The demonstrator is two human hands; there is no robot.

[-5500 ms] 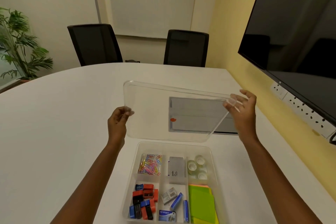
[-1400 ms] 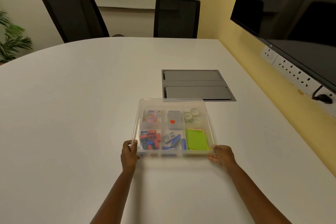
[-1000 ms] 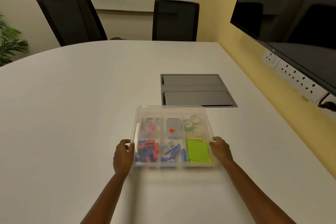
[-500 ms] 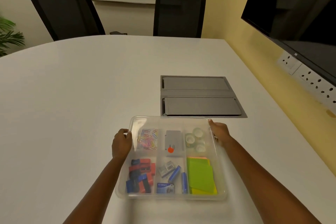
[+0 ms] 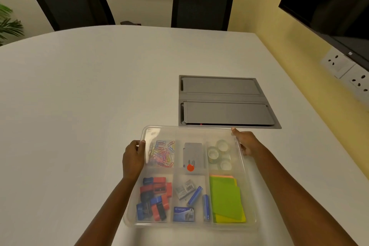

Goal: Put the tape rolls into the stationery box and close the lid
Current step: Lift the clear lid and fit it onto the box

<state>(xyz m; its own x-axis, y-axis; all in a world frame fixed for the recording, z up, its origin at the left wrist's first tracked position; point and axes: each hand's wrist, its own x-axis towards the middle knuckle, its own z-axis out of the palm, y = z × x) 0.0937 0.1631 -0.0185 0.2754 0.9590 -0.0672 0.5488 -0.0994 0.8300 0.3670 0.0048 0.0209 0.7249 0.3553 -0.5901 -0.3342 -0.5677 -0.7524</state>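
I see the box [image 5: 189, 223] low in the frame's centre with the clear lid [image 5: 159, 133] on top. My left hand [image 5: 132, 159] curls over the lid's left edge, my right hand [image 5: 246, 143] presses its upper right corner. The tape rolls [image 5: 218, 153] lie in the box's upper right compartment.

left hand [image 5: 133, 158]: fingers curled, thumb forward, forearm reaching forward | right hand [image 5: 246, 142]: fingers extended, palm turned inward, forearm stretched forward | hands well apart

"kangaro" on blue staple box [image 5: 183, 213]; "mi" logo on screen bezel [image 5: 350, 53].
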